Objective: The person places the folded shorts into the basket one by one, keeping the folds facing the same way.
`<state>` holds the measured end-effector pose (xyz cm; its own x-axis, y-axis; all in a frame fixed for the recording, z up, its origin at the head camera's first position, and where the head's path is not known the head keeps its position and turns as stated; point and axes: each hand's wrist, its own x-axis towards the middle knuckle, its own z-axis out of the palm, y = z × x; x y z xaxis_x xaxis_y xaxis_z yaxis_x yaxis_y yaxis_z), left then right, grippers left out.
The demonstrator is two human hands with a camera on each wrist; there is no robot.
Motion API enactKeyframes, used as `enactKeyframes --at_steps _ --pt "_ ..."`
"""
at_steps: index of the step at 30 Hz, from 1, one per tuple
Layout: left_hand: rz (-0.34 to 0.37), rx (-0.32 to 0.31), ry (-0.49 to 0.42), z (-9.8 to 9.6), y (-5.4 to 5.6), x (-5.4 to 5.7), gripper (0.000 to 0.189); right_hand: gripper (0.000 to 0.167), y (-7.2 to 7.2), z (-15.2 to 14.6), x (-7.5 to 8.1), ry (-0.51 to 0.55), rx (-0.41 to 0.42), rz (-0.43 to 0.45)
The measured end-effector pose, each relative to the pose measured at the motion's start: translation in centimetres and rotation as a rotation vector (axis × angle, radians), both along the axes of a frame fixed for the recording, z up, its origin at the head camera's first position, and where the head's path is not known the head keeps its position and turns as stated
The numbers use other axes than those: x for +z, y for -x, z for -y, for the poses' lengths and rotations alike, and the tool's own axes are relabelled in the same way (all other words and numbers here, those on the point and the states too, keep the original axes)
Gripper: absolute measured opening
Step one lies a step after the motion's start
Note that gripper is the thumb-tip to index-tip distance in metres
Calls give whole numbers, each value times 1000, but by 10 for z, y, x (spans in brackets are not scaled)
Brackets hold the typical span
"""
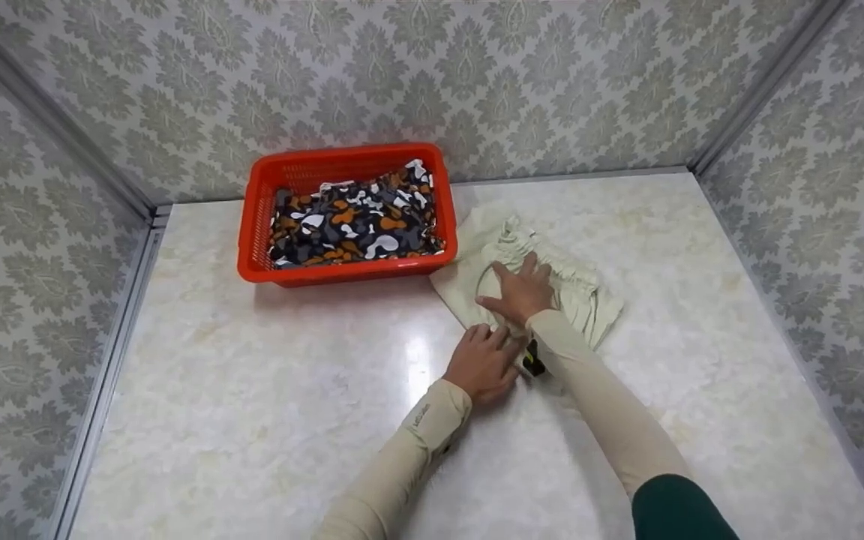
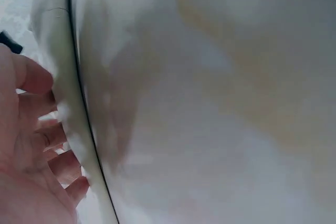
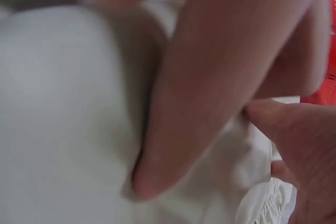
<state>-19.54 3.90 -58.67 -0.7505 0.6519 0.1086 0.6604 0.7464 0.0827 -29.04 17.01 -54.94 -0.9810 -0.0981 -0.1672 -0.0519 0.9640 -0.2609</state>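
A folded cream garment [image 1: 578, 311] lies on the table, its gathered waistband [image 1: 571, 274] running across the upper right. My right hand [image 1: 526, 289] rests on top of it with the fingers and thumb spread. At the near edge, my left hand [image 1: 484, 364] touches the cloth, back of the hand up. In the left wrist view, slightly bent fingers [image 2: 65, 166] meet the garment's edge [image 2: 65, 61]. The right wrist view has fingers close over smooth cream cloth [image 3: 68, 114]. A small black and yellow piece [image 1: 533, 358] shows beside the right wrist.
Left of the garment, a red plastic basket [image 1: 252, 225] stands against the back wall with patterned camouflage cloth [image 1: 357, 221] inside. The marbled table [image 1: 289, 397] is bounded by patterned walls [image 1: 372, 75] at the back and both sides.
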Motion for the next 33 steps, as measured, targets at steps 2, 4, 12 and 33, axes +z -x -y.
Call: enactKeyframes --at_steps 2,4,12,33 --pt "52 -24 -30 1 -5 4 52 80 0 -2 0 -10 30 7" --pt "98 -50 -72 2 -9 8 52 78 -1 -4 1 8 48 16" --pt "177 70 -405 31 1 21 51 73 -3 -17 2 39 175 32" --pt "846 828 -1029 36 64 29 74 70 -21 -46 -4 198 428 106"
